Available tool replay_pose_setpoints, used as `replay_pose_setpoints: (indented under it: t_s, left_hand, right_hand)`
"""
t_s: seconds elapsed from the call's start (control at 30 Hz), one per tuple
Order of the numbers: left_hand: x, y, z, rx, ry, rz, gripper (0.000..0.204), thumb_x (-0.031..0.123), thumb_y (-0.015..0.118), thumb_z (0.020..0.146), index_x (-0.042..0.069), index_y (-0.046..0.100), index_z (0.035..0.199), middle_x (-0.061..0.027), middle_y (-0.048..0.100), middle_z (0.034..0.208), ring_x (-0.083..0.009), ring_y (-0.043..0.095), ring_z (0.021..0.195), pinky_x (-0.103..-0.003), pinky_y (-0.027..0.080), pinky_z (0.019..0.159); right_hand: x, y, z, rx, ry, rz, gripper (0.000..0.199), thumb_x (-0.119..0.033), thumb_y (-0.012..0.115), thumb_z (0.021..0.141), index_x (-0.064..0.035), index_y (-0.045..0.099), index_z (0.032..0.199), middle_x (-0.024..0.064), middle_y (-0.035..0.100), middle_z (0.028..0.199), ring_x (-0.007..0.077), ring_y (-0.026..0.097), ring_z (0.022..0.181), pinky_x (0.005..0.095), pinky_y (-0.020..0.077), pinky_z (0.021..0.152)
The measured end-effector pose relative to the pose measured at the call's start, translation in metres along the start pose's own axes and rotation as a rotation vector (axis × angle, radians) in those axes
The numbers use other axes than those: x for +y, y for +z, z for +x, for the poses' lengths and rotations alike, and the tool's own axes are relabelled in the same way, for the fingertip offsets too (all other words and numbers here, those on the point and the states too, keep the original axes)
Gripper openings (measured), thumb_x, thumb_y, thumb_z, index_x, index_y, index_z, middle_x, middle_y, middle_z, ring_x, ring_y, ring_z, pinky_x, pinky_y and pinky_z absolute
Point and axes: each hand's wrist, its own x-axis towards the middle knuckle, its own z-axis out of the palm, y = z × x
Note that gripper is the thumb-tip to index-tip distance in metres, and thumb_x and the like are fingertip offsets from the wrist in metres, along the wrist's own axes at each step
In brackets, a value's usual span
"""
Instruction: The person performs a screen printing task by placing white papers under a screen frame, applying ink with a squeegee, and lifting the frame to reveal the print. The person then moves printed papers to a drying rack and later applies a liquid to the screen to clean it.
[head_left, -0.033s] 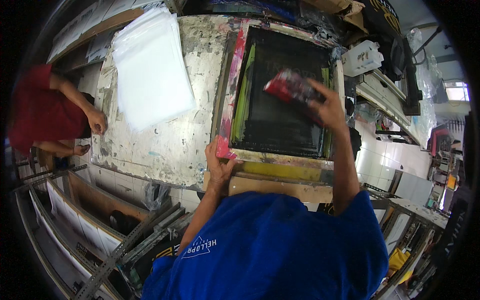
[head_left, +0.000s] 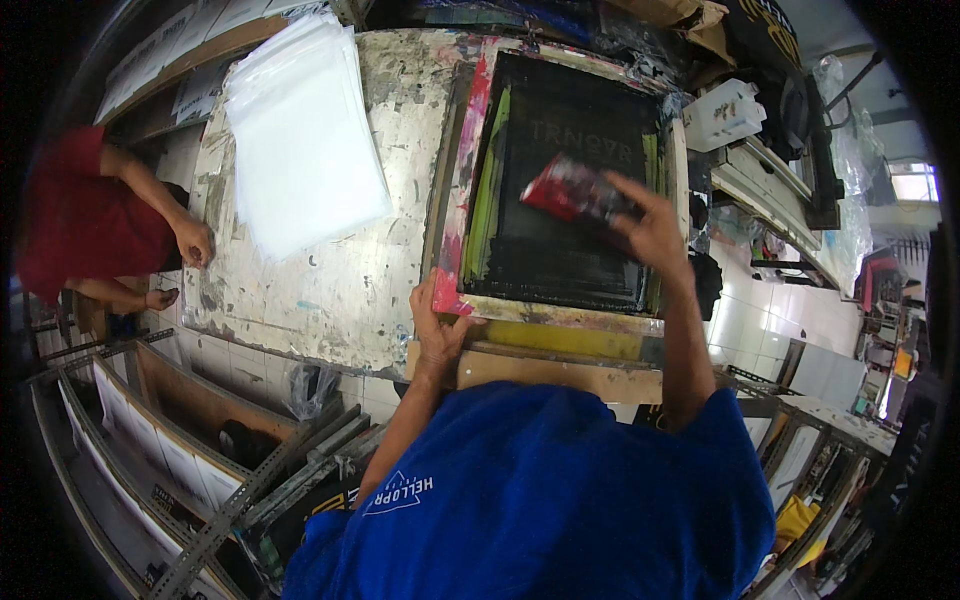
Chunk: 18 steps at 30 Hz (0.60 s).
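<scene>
A screen printing frame (head_left: 463,190), its left rail smeared pink and red, lies on the worn work table. Black ink covers most of its mesh (head_left: 540,255), with yellow-green strips along the sides and faint lettering in the upper part. My right hand (head_left: 655,228) is closed around a squeegee (head_left: 572,188), stained red and dark, which is tilted over the middle of the mesh. Its lower right end is lost against the ink and my hand. At the frame's near left corner, my left hand (head_left: 438,328) grips the rail with thumb and fingers.
A stack of white translucent sheets (head_left: 305,140) lies on the table (head_left: 400,110) left of the frame. A co-worker in a red shirt (head_left: 65,220) stands at the left edge. Beyond the frame's right side is a white plastic container (head_left: 725,115). Shelving (head_left: 200,430) stands below left.
My right hand and the squeegee have shifted slightly toward me and to the left. The lettering on the mesh shows more clearly. My left hand stays on the corner.
</scene>
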Motion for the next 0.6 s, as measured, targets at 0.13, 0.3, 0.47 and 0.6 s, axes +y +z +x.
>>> replay_pose_setpoints:
  t_s: [0.13,0.3,0.47,0.6]
  left_hand:
    - [0.017,-0.001,0.004,0.007,-0.008,-0.035,0.100,0.028,0.093,0.059,-0.002,0.046,0.142,-0.0197,0.053,0.130,-0.0366,0.049,0.118,-0.045,0.040,0.105]
    - [0.017,-0.002,0.006,0.023,0.071,-0.035,0.099,0.033,0.093,0.060,-0.001,0.047,0.141,-0.0197,0.054,0.132,-0.0372,0.048,0.119,-0.046,0.039,0.104]
    - [0.018,-0.004,0.012,0.058,0.202,0.081,0.096,0.036,0.093,0.058,0.000,0.051,0.138,-0.0195,0.053,0.137,-0.0377,0.047,0.124,-0.049,0.035,0.107]
    - [0.027,-0.008,0.015,0.062,0.212,0.201,0.093,0.032,0.093,0.054,0.001,0.056,0.133,-0.0180,0.051,0.142,-0.0375,0.046,0.128,-0.049,0.033,0.109]
  right_hand:
    - [-0.012,0.036,-0.055,-0.122,-0.025,-0.296,0.063,-0.004,0.074,0.075,-0.0214,0.064,0.134,0.0191,0.067,0.125,0.0346,0.063,0.119,0.0437,0.0462,0.103]
    - [-0.028,0.039,-0.062,-0.084,-0.066,-0.402,0.066,-0.010,0.074,0.077,-0.0275,0.060,0.139,0.0273,0.066,0.119,0.0387,0.064,0.115,0.0492,0.0469,0.099]
    - [-0.028,0.053,-0.070,-0.168,-0.073,-0.474,0.079,-0.009,0.080,0.068,-0.0231,0.056,0.142,0.0249,0.065,0.117,0.0399,0.061,0.114,0.0499,0.0418,0.101]
    - [-0.025,0.075,-0.073,-0.166,-0.086,-0.670,0.091,-0.012,0.083,0.065,-0.0222,0.048,0.148,0.0201,0.060,0.119,0.0340,0.056,0.113,0.0533,0.0345,0.099]
